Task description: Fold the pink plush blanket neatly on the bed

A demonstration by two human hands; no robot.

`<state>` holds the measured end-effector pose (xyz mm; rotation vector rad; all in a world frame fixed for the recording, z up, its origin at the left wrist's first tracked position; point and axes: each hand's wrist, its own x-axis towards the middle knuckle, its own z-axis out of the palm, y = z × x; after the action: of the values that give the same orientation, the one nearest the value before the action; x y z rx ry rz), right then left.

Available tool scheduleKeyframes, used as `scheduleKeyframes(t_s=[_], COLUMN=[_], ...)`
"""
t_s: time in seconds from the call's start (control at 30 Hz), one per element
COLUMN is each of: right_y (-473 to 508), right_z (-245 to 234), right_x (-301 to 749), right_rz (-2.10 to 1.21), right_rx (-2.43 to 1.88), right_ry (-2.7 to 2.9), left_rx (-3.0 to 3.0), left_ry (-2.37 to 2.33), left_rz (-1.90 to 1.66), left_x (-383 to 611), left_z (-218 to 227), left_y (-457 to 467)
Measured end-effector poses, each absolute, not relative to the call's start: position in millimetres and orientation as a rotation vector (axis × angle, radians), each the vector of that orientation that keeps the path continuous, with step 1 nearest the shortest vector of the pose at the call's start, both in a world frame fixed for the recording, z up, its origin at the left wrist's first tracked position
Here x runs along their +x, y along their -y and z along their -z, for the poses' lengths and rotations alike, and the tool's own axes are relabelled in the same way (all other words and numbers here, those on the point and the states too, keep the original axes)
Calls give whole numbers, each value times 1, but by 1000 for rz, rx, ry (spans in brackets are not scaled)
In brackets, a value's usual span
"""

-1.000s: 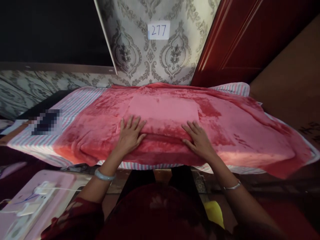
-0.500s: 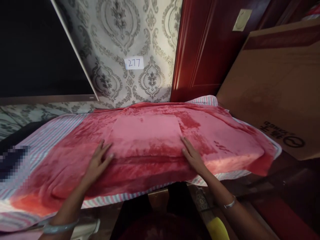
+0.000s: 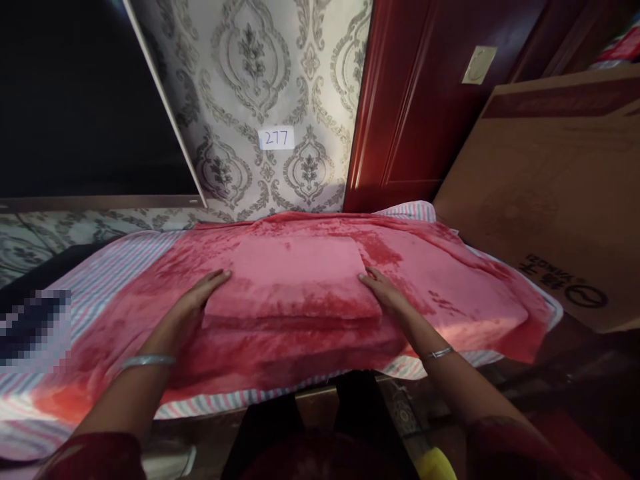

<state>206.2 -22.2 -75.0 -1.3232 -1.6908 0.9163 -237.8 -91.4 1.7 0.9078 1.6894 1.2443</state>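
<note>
A folded pink-red plush cloth [image 3: 295, 273], roughly rectangular, lies in front of me on a larger spread of the same plush material [image 3: 460, 273]. My left hand [image 3: 210, 285] grips its left edge, the thumb along the top and the other fingers mostly hidden at the side. At the right edge, my right hand [image 3: 381, 287] holds it the same way, thumb on top and fingers tucked beside it. The folded cloth rests flat, with its layers showing along the near edge.
Under the plush lies a striped sheet [image 3: 117, 267]. A dark television screen [image 3: 90, 100] stands at back left, before a patterned wall [image 3: 250, 60] bearing a "277" label [image 3: 277, 138]. A large cardboard box [image 3: 555, 173] leans at right, near a dark red door panel [image 3: 400, 100].
My hands have moved from lying spread on the plush to gripping the left and right edges of the folded cloth. Its near edge looks straighter. The view has tilted slightly.
</note>
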Motion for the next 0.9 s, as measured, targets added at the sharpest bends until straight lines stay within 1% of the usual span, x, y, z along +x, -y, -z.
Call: scheduleKeyframes(t_s=[0.13, 0.33, 0.5, 0.6, 0.7, 0.9], right_y=[13, -8, -25, -28, -24, -14], right_z=[70, 49, 9, -3, 10, 68], right_x=[198, 186, 183, 182, 177, 160], right_rz=[-1116, -1031, -1011, -1048, -1083, -1290], right_rx=[-1339, -1292, -1172, -1064, -996, -1150], right_ry=[1546, 1599, 1575, 1537, 1465, 1380], left_rx=[1018, 1239, 1310, 1269, 1170, 869], left_ry=[-1791, -1700, -1615, -1530, -1483, -1633], left_rz=[-1176, -1267, -1393, -1482, -1528, -1311], left_x=[-246, -251, -250, -255, -263, -267], left_z=[-6, -7, -32, -43, -37, 5], left_y=[72, 54, 56, 69, 90, 128])
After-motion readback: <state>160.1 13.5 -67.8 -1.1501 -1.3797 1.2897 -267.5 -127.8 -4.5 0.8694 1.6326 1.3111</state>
